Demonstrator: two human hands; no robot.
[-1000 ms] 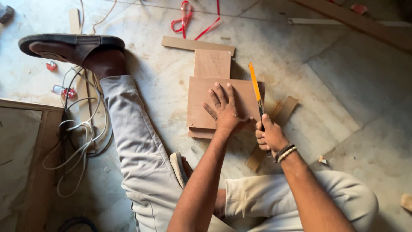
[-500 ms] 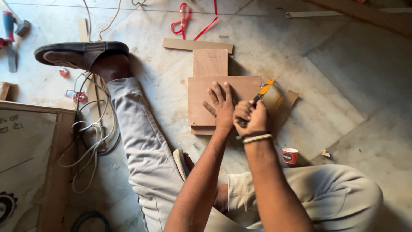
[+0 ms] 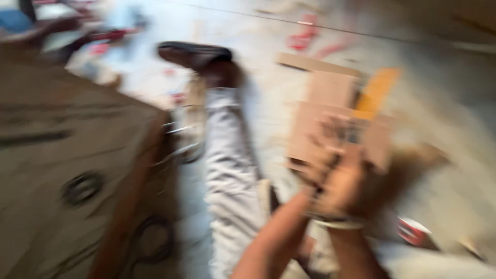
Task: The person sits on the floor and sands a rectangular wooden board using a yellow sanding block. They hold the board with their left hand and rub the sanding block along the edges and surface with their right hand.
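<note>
In this blurred frame we see both hands, the left hand [image 3: 323, 168] and the right hand [image 3: 346, 191], close together over the wooden boards [image 3: 330, 119] right of centre, their grip we cannot tell, with bare floor [image 3: 454, 103] at right.

Bare forearms, pale bangle on the right wrist [image 3: 338, 223], light grey trousers [image 3: 230, 170], dark shoe [image 3: 194, 53]
</note>
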